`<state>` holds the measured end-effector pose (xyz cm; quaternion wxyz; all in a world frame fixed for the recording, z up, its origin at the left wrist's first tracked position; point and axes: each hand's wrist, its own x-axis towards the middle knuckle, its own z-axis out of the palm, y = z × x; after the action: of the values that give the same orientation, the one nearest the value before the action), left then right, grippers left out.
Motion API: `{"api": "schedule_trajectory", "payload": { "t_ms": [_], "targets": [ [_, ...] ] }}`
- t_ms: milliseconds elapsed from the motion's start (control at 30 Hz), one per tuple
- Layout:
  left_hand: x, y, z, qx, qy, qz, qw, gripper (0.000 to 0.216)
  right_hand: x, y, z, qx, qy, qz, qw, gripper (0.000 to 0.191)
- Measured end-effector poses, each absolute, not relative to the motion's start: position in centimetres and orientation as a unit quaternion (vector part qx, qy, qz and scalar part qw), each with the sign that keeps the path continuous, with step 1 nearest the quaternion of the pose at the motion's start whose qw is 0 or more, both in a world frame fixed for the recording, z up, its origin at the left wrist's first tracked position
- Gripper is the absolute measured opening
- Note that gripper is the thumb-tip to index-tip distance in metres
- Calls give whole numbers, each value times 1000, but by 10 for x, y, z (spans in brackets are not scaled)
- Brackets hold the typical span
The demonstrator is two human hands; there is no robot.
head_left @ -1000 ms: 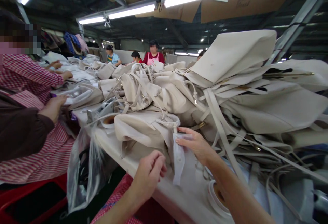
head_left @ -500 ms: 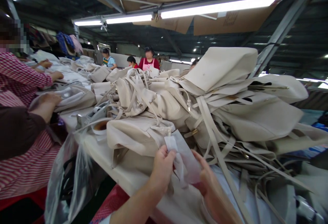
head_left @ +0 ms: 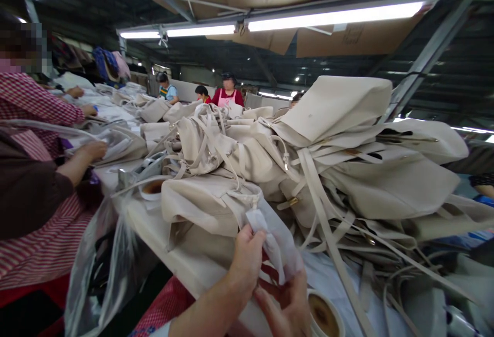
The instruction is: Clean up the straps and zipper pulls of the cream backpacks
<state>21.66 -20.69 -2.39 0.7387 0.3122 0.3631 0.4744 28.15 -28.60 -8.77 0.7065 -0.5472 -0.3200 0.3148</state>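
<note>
My left hand [head_left: 245, 260] pinches the top of a small white fabric strip [head_left: 276, 242] at the near edge of the table. My right hand [head_left: 287, 301] comes up from below and holds the strip's lower end, its fingers curled under it. The strip hangs from a cream bag [head_left: 204, 203] lying right behind my hands. A tall heap of cream bags [head_left: 347, 157] with loose straps rises beyond it to the right.
A roll of tape [head_left: 324, 316] lies by my right hand, another roll [head_left: 152, 189] farther left. A person in a striped apron [head_left: 34, 213] works at the left, a clear plastic bag [head_left: 96, 270] hanging at the table edge. More workers [head_left: 228, 92] stand at the far end.
My left hand came up and took the strip, and my right hand dropped from the strip's top to its lower end. The view shifted slightly.
</note>
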Motion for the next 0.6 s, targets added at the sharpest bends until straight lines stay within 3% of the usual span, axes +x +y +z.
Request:
{"api": "schedule_trajectory", "payload": {
  "t_ms": [100, 233, 333, 433, 600],
  "targets": [
    [214, -210, -24, 312, 360, 466, 746, 34, 287, -279, -89, -576, -258, 339, 698, 102],
    [207, -209, -24, 320, 342, 466, 751, 31, 298, -277, -97, -572, -227, 365, 699, 75],
    [205, -202, -26, 297, 328, 477, 760, 27, 297, -284, -106, -572, -296, 296, 705, 48],
    [207, -193, -27, 259, 338, 486, 763, 26, 293, -291, -113, -572, -461, 177, 655, 30],
    [208, -187, -30, 210, 359, 472, 778, 13, 293, -295, -117, -550, -657, 79, 509, 43]
  ]
}}
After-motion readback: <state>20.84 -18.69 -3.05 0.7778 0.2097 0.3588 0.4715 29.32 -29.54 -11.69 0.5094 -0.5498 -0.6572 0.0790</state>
